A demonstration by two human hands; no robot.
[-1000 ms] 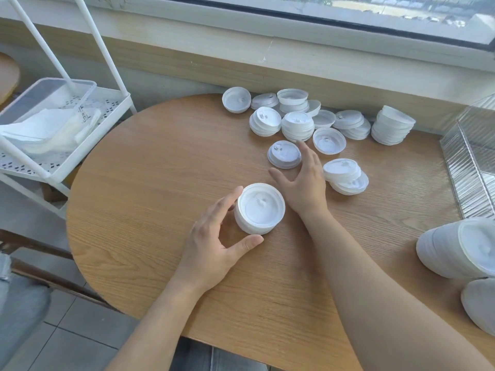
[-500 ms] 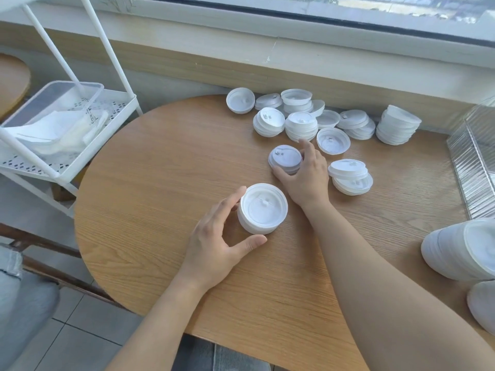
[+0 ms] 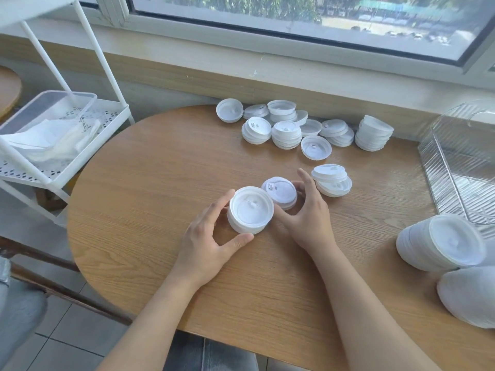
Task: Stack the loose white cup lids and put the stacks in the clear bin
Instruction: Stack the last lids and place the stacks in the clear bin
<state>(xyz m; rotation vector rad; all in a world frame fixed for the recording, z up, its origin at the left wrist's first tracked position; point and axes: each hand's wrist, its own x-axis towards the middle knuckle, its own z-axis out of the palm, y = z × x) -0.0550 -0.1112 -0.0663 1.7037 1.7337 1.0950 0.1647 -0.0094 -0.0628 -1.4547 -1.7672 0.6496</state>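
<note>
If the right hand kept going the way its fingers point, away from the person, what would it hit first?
Probably the leaning pile of lids just past the fingertips of the right hand, which holds a small lid stack. Depth is uncertain; a slightly more leftward line would reach the upturned single lid.

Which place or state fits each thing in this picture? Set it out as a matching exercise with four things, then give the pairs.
Things
1. lid stack with open side up
2. small lid stack with tab on top
3. clear bin
4. long stacks lying on their sides

Places or states
A. at the table's right edge, by the window
B. held by the left hand
C. near right corner of the table
D. gripped by the right hand

Pairs: 1-B, 2-D, 3-A, 4-C
</note>
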